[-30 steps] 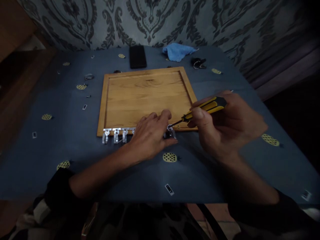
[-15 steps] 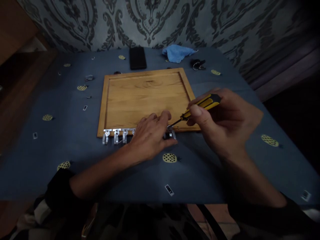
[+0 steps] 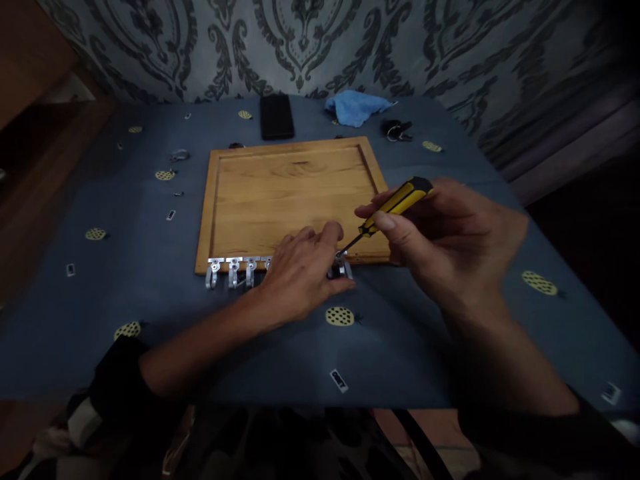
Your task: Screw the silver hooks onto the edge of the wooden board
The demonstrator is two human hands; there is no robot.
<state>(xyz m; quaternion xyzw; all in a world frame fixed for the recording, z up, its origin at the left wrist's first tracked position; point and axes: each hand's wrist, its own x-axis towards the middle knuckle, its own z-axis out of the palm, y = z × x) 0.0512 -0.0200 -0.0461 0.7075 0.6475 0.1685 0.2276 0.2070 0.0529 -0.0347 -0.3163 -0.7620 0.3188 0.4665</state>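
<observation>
A yellow and black screwdriver [image 3: 400,203] is pinched in my right hand [image 3: 450,240], its shaft slanting down to the left. Its tip meets a metal hook [image 3: 342,267] on the near edge of a framed wooden board [image 3: 295,193]. Beside that hook, my left hand [image 3: 305,270] grips the near edge, fingers curved over the board and thumb extended below the hook. More silver hooks [image 3: 233,272] sit in a row along the edge to the left, each on a small plate. My left hand covers part of this row.
A black phone-like slab [image 3: 277,117], a blue cloth [image 3: 356,108] and a black item with a metal ring [image 3: 397,130] lie behind the board. To its left are a loose metal hook [image 3: 179,155] and a small screw-like piece [image 3: 179,194]. Everything rests on a pineapple-print tablecloth [image 3: 240,373].
The screwdriver handle has tipped slightly more upright and turned, and the fingers of my right hand have shifted around it. My left hand stays in place.
</observation>
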